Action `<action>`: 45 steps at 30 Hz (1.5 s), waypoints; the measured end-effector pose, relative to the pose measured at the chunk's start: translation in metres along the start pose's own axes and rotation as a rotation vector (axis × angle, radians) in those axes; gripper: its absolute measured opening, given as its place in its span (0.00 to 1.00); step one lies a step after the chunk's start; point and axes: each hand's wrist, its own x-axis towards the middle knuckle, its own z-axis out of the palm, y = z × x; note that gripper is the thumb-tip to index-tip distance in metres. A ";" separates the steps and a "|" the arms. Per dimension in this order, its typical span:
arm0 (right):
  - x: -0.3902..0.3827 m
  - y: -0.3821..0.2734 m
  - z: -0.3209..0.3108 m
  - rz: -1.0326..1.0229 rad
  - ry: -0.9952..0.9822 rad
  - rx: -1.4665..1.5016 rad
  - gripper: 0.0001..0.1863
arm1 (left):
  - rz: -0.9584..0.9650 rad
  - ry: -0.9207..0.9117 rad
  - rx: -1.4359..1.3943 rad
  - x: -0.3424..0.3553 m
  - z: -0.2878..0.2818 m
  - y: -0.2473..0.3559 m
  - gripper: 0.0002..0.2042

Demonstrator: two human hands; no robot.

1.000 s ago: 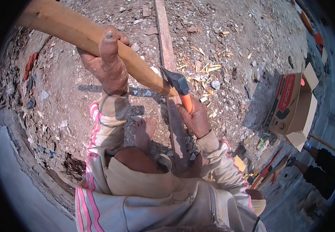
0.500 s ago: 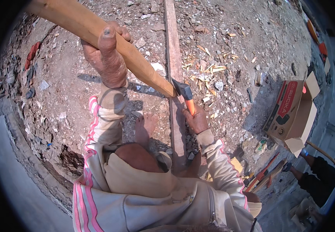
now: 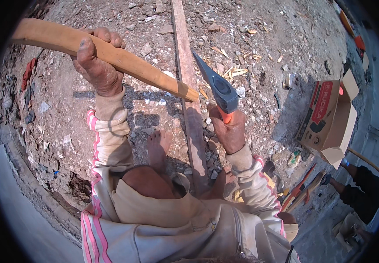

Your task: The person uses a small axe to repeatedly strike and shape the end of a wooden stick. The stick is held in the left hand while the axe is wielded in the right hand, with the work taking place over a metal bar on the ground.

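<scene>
My left hand is wrapped around a long wooden beam, which slants from the upper left down to the middle. Its pointed near end is over a narrow wooden plank lying on the ground between my feet. In my right hand I grip a hatchet by its orange handle. The dark head of the hatchet is raised to the right of the beam's end, apart from it, with its blade toward the upper left. My fingers hide most of the handle.
Rubble and pale wood chips cover the ground beyond the plank. An open cardboard box stands at the right. Behind it another person in dark clothes is partly visible. Orange and wooden tool handles lie at the lower right.
The hatchet has lifted off the beam's end and swung up to the right. My left hand and the beam have shifted left, the beam now lying at a flatter angle.
</scene>
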 end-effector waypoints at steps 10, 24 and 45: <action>0.035 0.024 -0.015 0.090 0.030 0.092 0.12 | -0.032 -0.022 -0.095 -0.003 -0.022 -0.058 0.20; 0.069 0.013 -0.014 -0.051 0.039 0.060 0.12 | -0.028 -0.069 -0.124 0.047 -0.022 -0.057 0.19; -0.033 0.026 0.125 0.274 -0.136 -0.223 0.16 | 0.087 0.220 0.085 0.051 -0.143 0.045 0.16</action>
